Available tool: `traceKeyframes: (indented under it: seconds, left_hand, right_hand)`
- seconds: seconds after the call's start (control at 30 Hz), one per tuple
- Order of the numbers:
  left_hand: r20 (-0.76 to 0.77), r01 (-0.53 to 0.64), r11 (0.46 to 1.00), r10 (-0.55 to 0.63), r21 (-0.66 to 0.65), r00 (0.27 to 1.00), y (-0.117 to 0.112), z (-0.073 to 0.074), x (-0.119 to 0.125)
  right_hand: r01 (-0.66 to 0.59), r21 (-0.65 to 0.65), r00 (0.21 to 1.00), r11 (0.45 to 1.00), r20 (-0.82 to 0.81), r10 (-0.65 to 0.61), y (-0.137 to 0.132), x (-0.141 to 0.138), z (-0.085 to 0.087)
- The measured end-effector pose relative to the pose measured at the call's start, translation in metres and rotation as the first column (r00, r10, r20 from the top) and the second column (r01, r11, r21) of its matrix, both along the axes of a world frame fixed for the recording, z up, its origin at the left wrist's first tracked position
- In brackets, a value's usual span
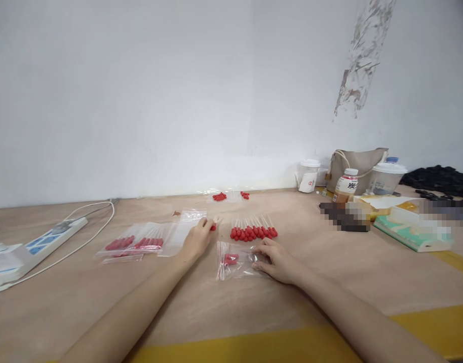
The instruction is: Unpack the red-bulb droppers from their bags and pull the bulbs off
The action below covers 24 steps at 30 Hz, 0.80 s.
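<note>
My left hand (197, 238) is pinched on a few red-tipped sticks (214, 227), their pale ends pointing away from me. My right hand (276, 259) lies on a clear zip bag (243, 272), with its thumb and fingers closed on the bag's right end. A few red-tipped pieces show inside that bag near its red zip strip. Just beyond the bag, a row of red-tipped sticks (253, 233) lies side by side. To the left of my left hand are an unfilled-looking clear bag (178, 234) and filled bags of the same sticks (135, 242).
Against the wall lie more bagged red pieces (219, 196). A power strip (38, 249) with a white cable sits at the left. On the right stand a lidded cup (307, 176), a bottle (345, 186), a grey bag (358, 161) and a green-and-white box (413, 232).
</note>
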<state>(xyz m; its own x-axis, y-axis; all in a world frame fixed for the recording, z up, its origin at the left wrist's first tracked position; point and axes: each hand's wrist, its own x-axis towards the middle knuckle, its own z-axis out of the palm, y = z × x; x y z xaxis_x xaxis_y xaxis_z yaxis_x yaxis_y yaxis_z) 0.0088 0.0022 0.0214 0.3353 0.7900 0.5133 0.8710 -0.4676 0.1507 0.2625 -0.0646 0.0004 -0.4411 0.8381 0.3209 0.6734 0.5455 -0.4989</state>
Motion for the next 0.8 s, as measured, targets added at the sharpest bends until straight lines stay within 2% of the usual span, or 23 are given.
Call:
traceKeyframes:
  seconds: [0.1, 0.2, 0.37, 0.53, 0.7, 0.8]
  left_hand:
    - [-0.084, 0.011, 0.998, -0.016, -0.058, 0.996, 0.005, -0.005, 0.014]
    - [-0.066, 0.093, 0.992, -0.098, -0.087, 0.993, 0.008, -0.007, 0.019]
    - [0.179, 0.28, 0.946, -0.251, -0.162, 0.951, 0.012, -0.011, 0.017]
    - [0.365, 0.426, 0.856, -0.312, -0.293, 0.877, 0.017, -0.018, 0.014]
    - [0.595, 0.493, 0.808, -0.231, -0.324, 0.77, 0.017, -0.021, 0.015]
    - [0.668, 0.437, 0.832, -0.112, -0.343, 0.736, 0.015, -0.024, 0.012]
  right_hand:
    - [0.0, -0.009, 1.0, 1.0, 0.008, 0.0, -0.001, 0.0, 0.002]
    - [-0.005, -0.005, 1.0, 1.0, 0.014, 0.005, -0.001, 0.0, 0.003]
    - [-0.016, 0.01, 1.0, 1.0, 0.008, 0.016, 0.001, 0.0, 0.002]
    - [-0.017, 0.008, 1.0, 1.0, 0.005, 0.017, 0.002, 0.0, 0.0]
    - [-0.018, 0.01, 1.0, 1.0, 0.006, 0.018, 0.002, 0.001, 0.001]
    - [-0.021, 0.008, 1.0, 1.0, 0.006, 0.02, 0.002, 0.002, 0.002]
